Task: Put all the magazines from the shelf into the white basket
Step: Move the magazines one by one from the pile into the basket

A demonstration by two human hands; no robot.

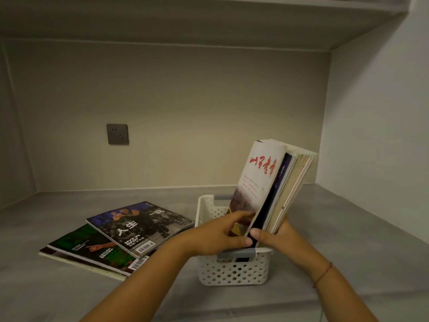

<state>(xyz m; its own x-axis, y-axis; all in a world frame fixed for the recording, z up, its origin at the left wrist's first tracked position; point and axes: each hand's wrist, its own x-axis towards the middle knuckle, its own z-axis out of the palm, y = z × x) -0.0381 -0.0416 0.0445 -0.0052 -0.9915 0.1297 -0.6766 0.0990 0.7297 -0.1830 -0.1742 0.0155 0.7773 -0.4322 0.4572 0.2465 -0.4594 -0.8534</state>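
We take the white basket (234, 270) as our landmark on the grey shelf (348, 240). Inside it a bundle of upright magazines (262, 182) stands on end, leaning away toward the basket's far right corner and rising well above its rim. The left hand (218, 233) curls over the lower front cover of the bundle. The right hand (276, 235) pinches the same bundle from the basket's right side, thumb on the dark spine and fingers behind. Both hands therefore grip the bundle just above the near rim.

To the left of the basket, just beside its left wall, a flat stack of magazines (139, 228) lies fanned out, at least three deep and not yet loaded.

We judge the main risk to be tipping. The bundle is tall and tilted while the basket is low and light. If the hands let go of the bundle, it could topple over the far rim or drag the basket over. Glossy covers may also slide apart. We also doubt the room left inside, so forcing the flat stack in could bend its covers.
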